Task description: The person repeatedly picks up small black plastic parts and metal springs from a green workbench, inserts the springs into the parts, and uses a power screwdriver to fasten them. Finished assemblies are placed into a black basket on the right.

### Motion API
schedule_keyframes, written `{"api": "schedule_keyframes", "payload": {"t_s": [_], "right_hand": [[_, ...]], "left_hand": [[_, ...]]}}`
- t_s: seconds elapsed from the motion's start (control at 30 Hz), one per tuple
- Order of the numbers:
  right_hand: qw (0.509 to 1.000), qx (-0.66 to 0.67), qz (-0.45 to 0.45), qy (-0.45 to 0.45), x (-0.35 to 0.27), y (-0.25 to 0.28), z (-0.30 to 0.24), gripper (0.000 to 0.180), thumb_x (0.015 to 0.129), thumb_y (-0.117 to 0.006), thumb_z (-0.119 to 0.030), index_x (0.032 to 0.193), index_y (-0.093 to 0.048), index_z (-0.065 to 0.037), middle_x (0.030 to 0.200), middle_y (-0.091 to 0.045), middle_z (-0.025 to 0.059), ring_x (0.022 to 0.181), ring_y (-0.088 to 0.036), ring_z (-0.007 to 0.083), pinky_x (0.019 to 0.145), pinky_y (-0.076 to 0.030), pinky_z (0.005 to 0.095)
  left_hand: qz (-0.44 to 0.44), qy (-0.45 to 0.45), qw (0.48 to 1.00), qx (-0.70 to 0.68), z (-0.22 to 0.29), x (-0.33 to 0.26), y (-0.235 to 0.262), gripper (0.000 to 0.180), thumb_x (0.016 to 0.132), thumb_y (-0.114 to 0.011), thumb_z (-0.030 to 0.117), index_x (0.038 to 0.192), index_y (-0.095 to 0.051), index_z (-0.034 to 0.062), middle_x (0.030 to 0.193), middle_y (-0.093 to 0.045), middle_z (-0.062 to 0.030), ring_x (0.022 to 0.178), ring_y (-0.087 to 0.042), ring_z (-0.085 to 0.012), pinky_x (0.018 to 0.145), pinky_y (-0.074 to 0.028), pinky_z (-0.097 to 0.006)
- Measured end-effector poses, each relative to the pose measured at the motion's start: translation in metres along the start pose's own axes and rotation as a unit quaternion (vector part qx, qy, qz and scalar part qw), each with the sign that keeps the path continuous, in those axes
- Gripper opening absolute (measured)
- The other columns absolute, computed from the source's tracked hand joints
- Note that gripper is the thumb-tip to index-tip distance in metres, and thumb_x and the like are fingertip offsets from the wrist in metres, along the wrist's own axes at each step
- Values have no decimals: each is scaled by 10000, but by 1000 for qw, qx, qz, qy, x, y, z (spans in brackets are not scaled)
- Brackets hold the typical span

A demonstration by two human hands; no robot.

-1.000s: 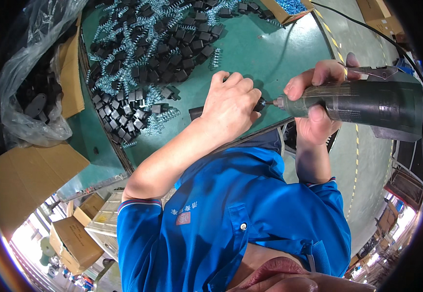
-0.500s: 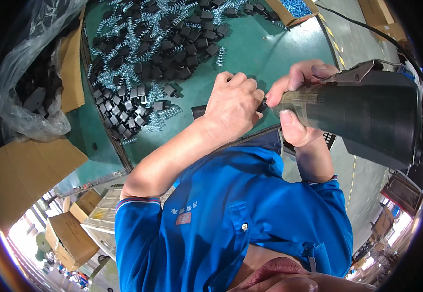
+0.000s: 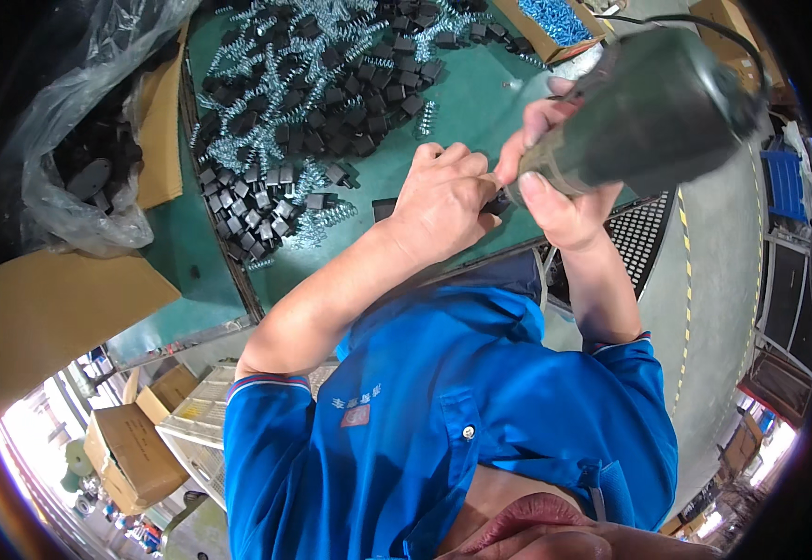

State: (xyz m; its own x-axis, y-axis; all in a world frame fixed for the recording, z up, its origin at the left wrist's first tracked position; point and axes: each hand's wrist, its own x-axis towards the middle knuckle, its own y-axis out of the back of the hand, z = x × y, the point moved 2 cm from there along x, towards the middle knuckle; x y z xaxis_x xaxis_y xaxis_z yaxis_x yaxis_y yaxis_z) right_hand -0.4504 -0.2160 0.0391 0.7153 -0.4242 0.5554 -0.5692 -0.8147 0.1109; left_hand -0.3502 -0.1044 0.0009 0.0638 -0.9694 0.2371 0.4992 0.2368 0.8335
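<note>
Left forearm bare below a short blue sleeve, raised from lower left toward centre; left hand (image 3: 443, 201) palm-down, knuckles uppermost, fingers curled and pinched together at the tips. Right forearm bare, rising almost straight from a blue sleeve with striped cuff; right hand (image 3: 555, 191) clenched in a full grip, thumb across the front, fingers wrapped behind. Both hands close together, fingertips nearly meeting.
</note>
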Motion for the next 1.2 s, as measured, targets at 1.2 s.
{"api": "schedule_keyframes", "payload": {"t_s": [1.2], "right_hand": [[681,-645,-90,-336,-221,288,-57,548,771,-761,-119,1259,-563,32,1263,-587,238,1163,-544,427,972,-457,450]], "left_hand": [[-336,264,572,-700,121,65,-96,381,986,-614,352,1197,-638,35,1085,-708,-93,956,-685,-167,860,-533,-301]]}}
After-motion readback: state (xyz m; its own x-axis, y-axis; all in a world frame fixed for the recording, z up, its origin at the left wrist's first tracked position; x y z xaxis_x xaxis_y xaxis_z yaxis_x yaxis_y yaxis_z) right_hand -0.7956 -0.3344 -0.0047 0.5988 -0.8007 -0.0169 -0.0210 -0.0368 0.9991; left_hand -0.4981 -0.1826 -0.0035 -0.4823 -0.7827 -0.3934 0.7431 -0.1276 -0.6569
